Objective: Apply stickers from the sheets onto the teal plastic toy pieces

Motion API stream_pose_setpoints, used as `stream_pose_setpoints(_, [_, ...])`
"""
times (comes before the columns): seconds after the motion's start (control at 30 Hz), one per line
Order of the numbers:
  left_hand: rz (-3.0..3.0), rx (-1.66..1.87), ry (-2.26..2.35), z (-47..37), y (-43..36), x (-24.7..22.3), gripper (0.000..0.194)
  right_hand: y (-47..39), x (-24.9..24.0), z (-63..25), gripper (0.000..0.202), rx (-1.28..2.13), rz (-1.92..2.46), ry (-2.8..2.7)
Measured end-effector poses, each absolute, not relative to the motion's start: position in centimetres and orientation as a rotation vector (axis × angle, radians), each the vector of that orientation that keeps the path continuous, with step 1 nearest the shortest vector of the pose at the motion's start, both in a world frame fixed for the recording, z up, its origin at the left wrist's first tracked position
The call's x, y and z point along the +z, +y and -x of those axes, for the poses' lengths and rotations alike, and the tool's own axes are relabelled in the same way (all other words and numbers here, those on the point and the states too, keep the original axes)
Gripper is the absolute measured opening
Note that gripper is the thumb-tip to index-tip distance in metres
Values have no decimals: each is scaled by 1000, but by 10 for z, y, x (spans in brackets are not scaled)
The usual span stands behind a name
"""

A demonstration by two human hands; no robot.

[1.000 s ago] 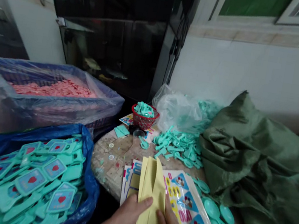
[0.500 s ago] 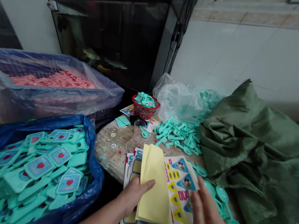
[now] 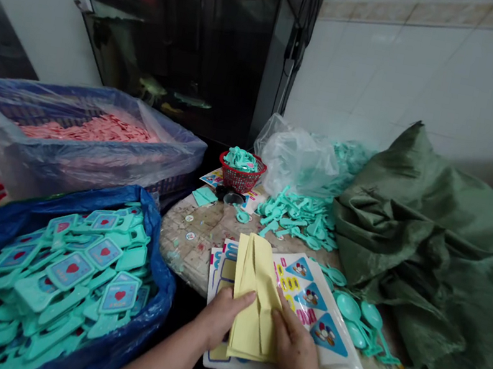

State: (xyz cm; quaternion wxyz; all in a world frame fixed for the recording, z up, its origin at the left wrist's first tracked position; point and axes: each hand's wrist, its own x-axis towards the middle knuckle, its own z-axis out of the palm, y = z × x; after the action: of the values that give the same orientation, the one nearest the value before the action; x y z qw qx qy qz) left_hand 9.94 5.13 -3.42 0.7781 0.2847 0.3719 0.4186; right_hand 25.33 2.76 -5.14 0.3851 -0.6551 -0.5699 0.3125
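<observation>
A folded stack of yellow paper [image 3: 249, 336] stands tilted over printed sticker sheets [image 3: 330, 334] at the table's near edge. My left hand [image 3: 220, 319] is closed on the stack's left side, its thumb across the front. From the right, my right hand [image 3: 297, 347] grips the opposite edge, fingers together against the paper. The layers part slightly along a crease between my hands. Blue triangles with cartoon figures and yellow and pink shapes are printed on the white sheets. Several turquoise plastic spoons [image 3: 359, 317] lie just right of the sheets.
Left stands a blue bag [image 3: 158, 283] of turquoise plastic pieces with heart stickers. Behind it is a plastic-lined crate [image 3: 161, 154] of pink pieces. Farther back on the table are a red basket [image 3: 238, 180] and a turquoise pile [image 3: 302, 219]. A green sack [image 3: 435, 241] slumps at right.
My right hand has moved left from over the sticker sheets onto the yellow paper's right edge. The paper is now bent narrower. My left hand keeps its hold. The view has shifted slightly.
</observation>
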Motion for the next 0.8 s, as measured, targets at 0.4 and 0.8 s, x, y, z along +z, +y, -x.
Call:
stream_pose_setpoints(0.4, [-604, 932, 925, -104, 50, -29, 47, 4, 16, -270, 61, 429, 1737, -1473])
stream_pose_setpoints(0.8, [-603, 919, 863, -101, 51, -33, 53, 27, -55, -245, 52, 543, 1633, -1728])
